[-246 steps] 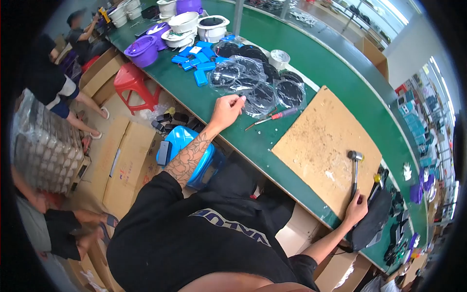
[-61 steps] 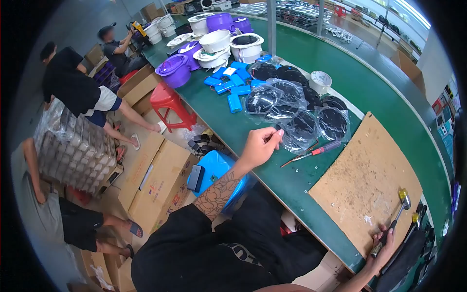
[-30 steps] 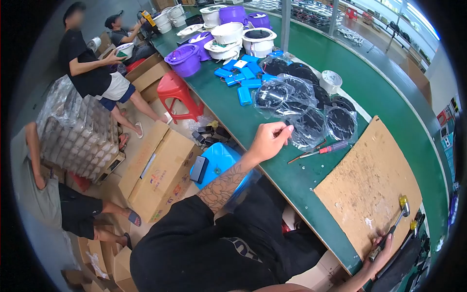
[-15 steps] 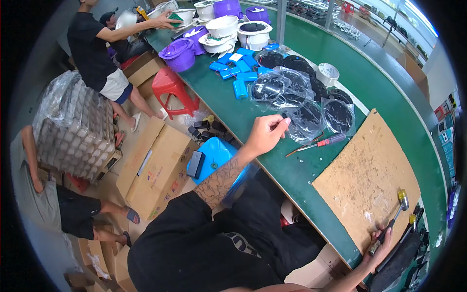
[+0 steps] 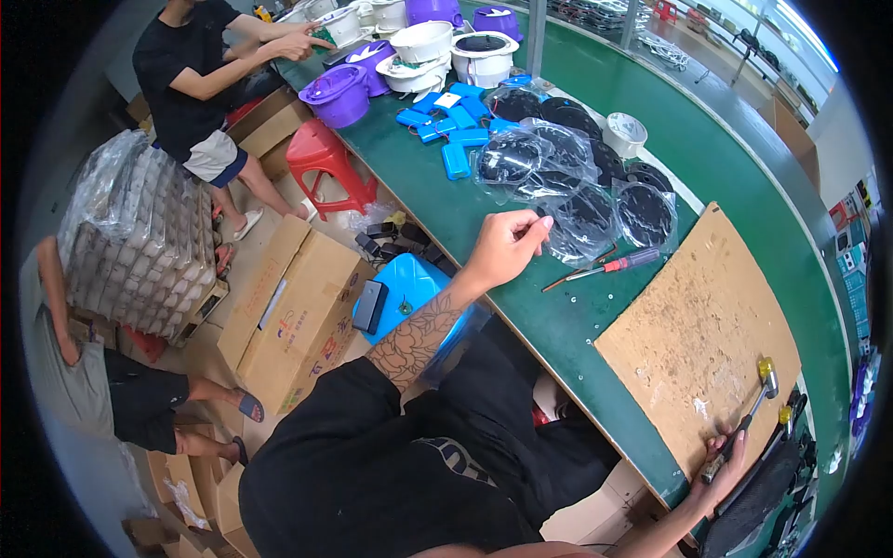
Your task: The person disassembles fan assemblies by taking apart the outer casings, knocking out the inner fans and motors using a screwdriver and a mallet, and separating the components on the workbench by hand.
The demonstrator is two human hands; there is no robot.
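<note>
My left hand (image 5: pixel 507 246) is closed, thumb against the curled fingers, just above the green bench. Beside its fingertips lie black round discs in clear plastic bags (image 5: pixel 579 223); whether the fingers pinch anything is hidden. My right hand (image 5: pixel 722 458) is wrapped round the dark handle of a small hammer (image 5: pixel 752 411) with a yellow end on its head. That hammer lies over a worn brown board (image 5: pixel 693 339) on the bench. A screwdriver (image 5: pixel 634 260) with a red and purple handle rests between the discs and the board.
Blue battery packs (image 5: pixel 456 161) are scattered beyond the discs. White pots (image 5: pixel 484 60) and purple pots (image 5: pixel 337 95) stand farther along. A person in black (image 5: pixel 191 70) works there. On the floor are a red stool (image 5: pixel 326 166), a blue bin (image 5: pixel 409 288) and a cardboard box (image 5: pixel 293 316).
My view has shifted slightly; both my hands keep nearly the same pose. The person in black has turned, and both their hands now show at the pots.
</note>
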